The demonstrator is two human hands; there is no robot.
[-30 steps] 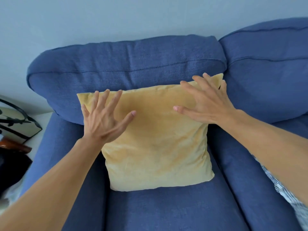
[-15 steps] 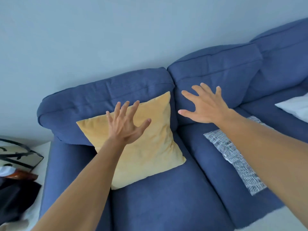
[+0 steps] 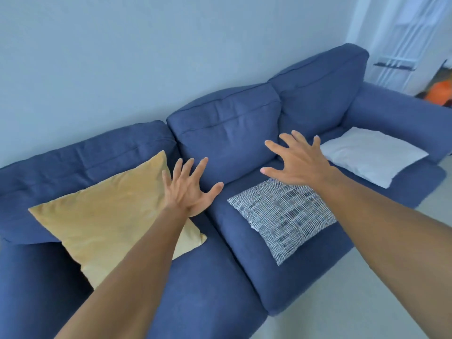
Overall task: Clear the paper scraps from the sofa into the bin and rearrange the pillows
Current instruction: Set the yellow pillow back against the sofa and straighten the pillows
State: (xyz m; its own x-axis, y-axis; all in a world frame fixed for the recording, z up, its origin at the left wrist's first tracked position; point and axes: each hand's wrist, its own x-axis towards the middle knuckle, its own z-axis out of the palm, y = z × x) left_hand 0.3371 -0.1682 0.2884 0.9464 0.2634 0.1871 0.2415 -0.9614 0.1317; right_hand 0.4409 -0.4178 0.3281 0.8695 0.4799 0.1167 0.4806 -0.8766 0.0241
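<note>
A blue three-seat sofa (image 3: 227, 133) runs from lower left to upper right. A yellow pillow (image 3: 102, 216) leans against the left back cushion. A pillow with a blue-and-white woven pattern (image 3: 283, 216) lies flat on the middle seat. A white pillow (image 3: 371, 155) lies flat on the right seat by the armrest. My left hand (image 3: 189, 189) is in the air, fingers spread, just right of the yellow pillow. My right hand (image 3: 296, 160) hovers with spread fingers over the far edge of the patterned pillow. Both hands hold nothing. No paper scraps or bin are in view.
A pale wall stands behind the sofa. Light floor (image 3: 367, 302) runs along the sofa's front at lower right. Past the right armrest (image 3: 403, 111) is a white frame (image 3: 401, 45) and an orange object (image 3: 440, 91) on the floor.
Both hands left the yellow pillow and moved right with the view. The patterned and white pillows have come into sight; the items by the left armrest have gone out of view.
</note>
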